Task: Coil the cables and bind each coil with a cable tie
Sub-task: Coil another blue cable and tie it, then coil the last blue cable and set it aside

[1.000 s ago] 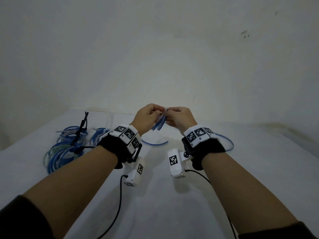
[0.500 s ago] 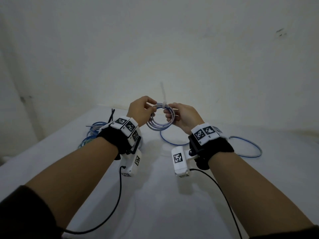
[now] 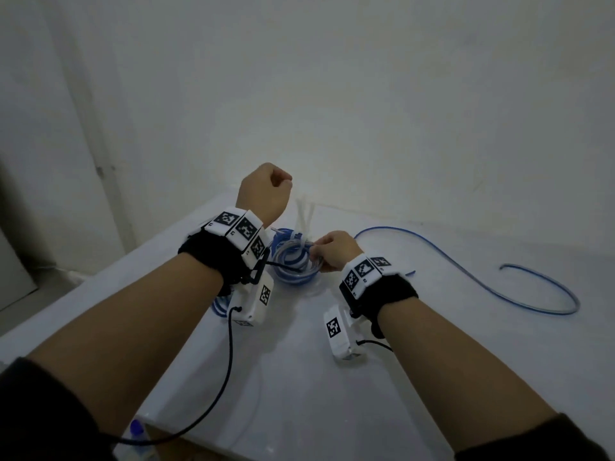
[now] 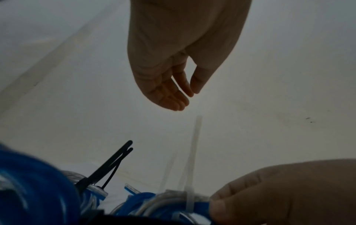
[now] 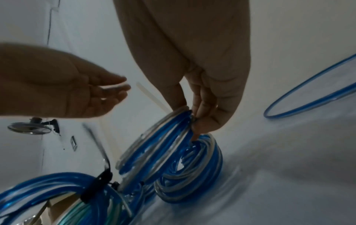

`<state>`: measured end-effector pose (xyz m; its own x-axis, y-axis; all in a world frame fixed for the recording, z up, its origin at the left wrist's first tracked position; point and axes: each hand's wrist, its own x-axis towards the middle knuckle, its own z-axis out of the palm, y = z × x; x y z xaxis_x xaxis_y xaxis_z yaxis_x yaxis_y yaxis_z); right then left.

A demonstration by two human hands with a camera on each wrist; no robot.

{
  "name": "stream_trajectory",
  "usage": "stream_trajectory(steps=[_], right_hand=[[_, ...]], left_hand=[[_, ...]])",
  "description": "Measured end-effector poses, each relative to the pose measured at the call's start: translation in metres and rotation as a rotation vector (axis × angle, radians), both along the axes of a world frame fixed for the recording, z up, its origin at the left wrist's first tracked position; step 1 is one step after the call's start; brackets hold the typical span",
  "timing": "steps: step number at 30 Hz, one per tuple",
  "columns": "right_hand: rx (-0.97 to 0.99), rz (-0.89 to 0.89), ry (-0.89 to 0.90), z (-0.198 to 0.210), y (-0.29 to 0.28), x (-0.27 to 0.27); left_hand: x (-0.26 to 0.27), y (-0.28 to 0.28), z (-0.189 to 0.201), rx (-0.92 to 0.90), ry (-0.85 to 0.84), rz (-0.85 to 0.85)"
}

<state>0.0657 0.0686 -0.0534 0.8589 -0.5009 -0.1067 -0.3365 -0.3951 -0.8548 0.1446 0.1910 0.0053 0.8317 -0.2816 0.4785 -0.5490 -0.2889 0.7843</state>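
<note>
My right hand [image 3: 324, 249] pinches a small blue-and-clear cable coil [image 3: 294, 259] at its rim and holds it tilted over other coils on the white table [image 3: 299, 377]. The right wrist view shows the same pinch [image 5: 194, 121] on that coil [image 5: 154, 146], with a second bound coil [image 5: 192, 170] right beneath it. A white cable tie [image 4: 194, 152] binds the held coil, its tail pointing up. My left hand [image 3: 269, 188] hovers above the coil with fingers loosely curled [image 4: 173, 94], holding nothing.
More blue coils bound with black ties [image 5: 96, 182] lie at the left, partly under my left wrist [image 3: 219, 306]. A loose uncoiled blue cable [image 3: 472, 277] curves across the right of the table. A wall stands close behind.
Both hands held the tied coil up in front of me; now the right hand alone has carried it down toward the pile at the left, and the left hand has let go and risen.
</note>
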Motion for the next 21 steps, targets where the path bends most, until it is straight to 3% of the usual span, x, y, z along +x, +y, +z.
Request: stream_trajectory(steps=[7,8,13,16,21], right_hand=[[0.135,-0.055,0.022,-0.001,-0.019,-0.005],[0.088,-0.071,0.042,0.000,-0.028,-0.009],[-0.565,0.008,0.405,0.003,-0.088,-0.035],[-0.672,0.125,0.533,0.000,-0.123,-0.060],[-0.647,0.273,0.475,-0.017,-0.154,-0.086]], left_hand=[[-0.022,-0.033,0.013,-0.079,-0.033,-0.149],[-0.027,-0.041,0.015,-0.072,-0.037,-0.173],[-0.053,-0.084,0.017,0.040,-0.008,-0.320],[-0.066,-0.109,0.011,0.157,0.019,-0.397],[-0.079,-0.142,-0.005,0.389,0.042,-0.472]])
